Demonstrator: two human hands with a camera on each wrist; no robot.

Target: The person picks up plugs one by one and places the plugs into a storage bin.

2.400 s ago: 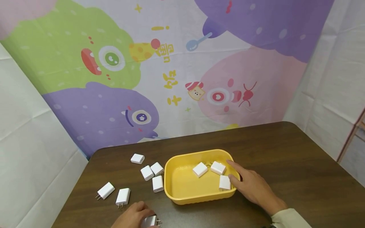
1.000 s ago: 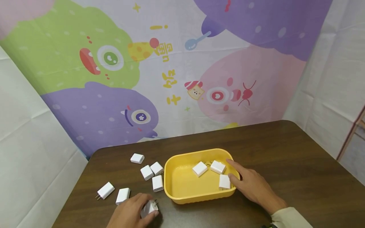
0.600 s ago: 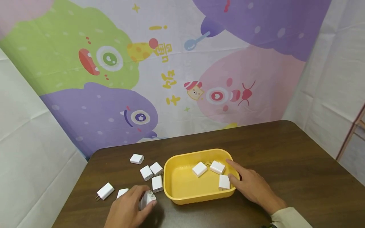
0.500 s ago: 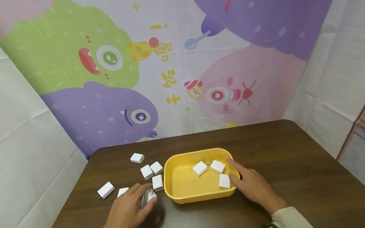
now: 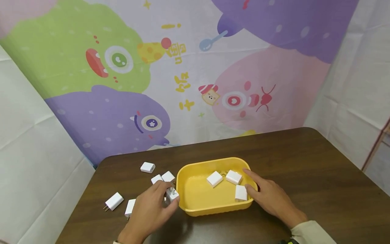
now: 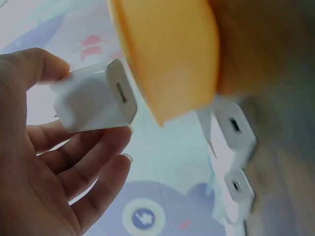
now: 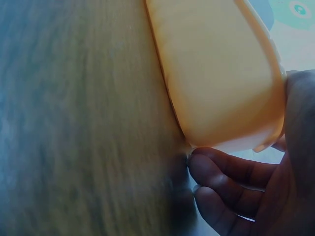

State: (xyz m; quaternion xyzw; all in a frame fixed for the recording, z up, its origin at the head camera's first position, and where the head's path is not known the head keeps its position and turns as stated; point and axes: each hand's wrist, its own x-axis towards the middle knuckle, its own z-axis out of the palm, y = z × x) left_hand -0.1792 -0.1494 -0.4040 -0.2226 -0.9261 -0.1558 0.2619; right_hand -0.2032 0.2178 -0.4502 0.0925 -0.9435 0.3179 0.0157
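Note:
Close to the left end of the yellow plastic basket (image 5: pixel 201 212), my left hand (image 5: pixel 150 208) pinches a white USB charger plug (image 5: pixel 172 195) above the table. The left wrist view shows this charger between thumb and fingers, its port slot facing the camera. My right hand (image 5: pixel 272 199) holds the basket's right end, thumb over the rim and other fingers against the outer wall, as seen in the right wrist view. Inside the basket lie a white charger (image 5: pixel 215 179), a second charger (image 5: pixel 234 177) and a third charger (image 5: pixel 241 193) by my right thumb.
More white chargers lie on the dark wooden table (image 5: pixel 274 149) left of the basket: one at the back (image 5: pixel 147 167), one at far left (image 5: pixel 114 201), one partly behind my left hand (image 5: pixel 130 207), and others beside the basket. A cartoon-printed cloth (image 5: pixel 189 118) hangs behind the table.
My left hand has moved away from the front edge and rightward with its charger, up to the basket's left end. The right hand stays on the basket.

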